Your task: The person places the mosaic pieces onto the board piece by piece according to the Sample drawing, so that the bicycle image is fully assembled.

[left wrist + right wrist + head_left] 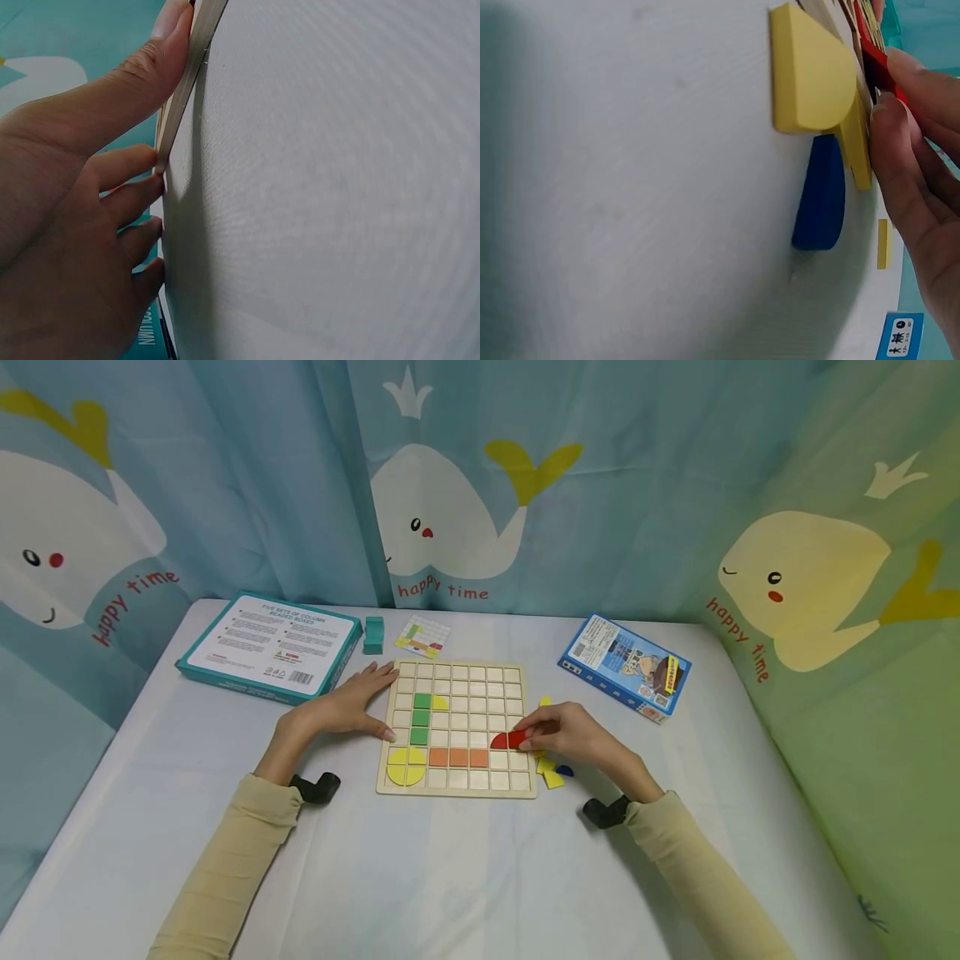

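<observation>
A wooden grid board [459, 693] lies mid-table. My left hand [352, 700] rests along its left edge, thumb [161, 56] against the rim and fingers spread apart. With thumb and fingers, my right hand [566, 731] pinches a red piece [517, 740] over the board's right side, beside a red rounded piece [498, 742] in a cell. Three green squares [421, 718], three orange squares [458, 758], a yellow rounded piece [441, 702] and a yellow circle of quarter pieces [406, 767] fill other cells. Loose yellow pieces [817, 71] and a blue rounded piece [821, 195] lie right of the board.
At the back left is a teal-and-white box [273, 643], with a small teal block [373, 636] and a pattern card [423, 635] beside it. A blue printed box [626, 667] lies at the back right. A curtain [637, 527] hangs behind the table.
</observation>
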A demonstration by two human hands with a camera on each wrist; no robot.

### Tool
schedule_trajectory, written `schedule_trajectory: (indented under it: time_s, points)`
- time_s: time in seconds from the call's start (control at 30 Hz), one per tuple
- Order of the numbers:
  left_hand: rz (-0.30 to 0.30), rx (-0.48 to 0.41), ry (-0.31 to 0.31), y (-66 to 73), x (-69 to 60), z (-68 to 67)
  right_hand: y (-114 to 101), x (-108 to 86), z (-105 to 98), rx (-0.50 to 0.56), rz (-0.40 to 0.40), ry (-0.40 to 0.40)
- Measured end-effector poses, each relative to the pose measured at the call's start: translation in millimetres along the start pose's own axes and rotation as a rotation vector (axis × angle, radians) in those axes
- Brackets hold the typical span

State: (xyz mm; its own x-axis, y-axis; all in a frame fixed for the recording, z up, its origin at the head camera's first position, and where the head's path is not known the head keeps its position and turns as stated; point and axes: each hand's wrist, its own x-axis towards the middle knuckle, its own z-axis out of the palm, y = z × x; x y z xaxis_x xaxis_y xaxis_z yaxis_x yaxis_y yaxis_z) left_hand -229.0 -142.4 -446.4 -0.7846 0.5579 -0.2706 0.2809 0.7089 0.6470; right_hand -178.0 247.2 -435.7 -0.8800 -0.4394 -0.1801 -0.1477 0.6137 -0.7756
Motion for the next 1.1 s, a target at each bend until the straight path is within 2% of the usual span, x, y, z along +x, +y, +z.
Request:
schedule_trajectory:
  time_s: [0.37, 0.7, 1.1]
  points:
    - [0.001, -0.015, 0.003, 2.0, -1.7, -0.2, -2, 0.1, 1, -0.068, -0.05, 0.012]
    - [-0.002, -0.003, 0.002, 2.7, -2.1, -0.5, 4, -11.0, -6, -0.131, -0.013, 0.078]
    - [-0.004, -0.001, -0.002, 2.9, -2.2, -1.3, 15, -22.5, -11, -0.14, 0.04, 0.085]
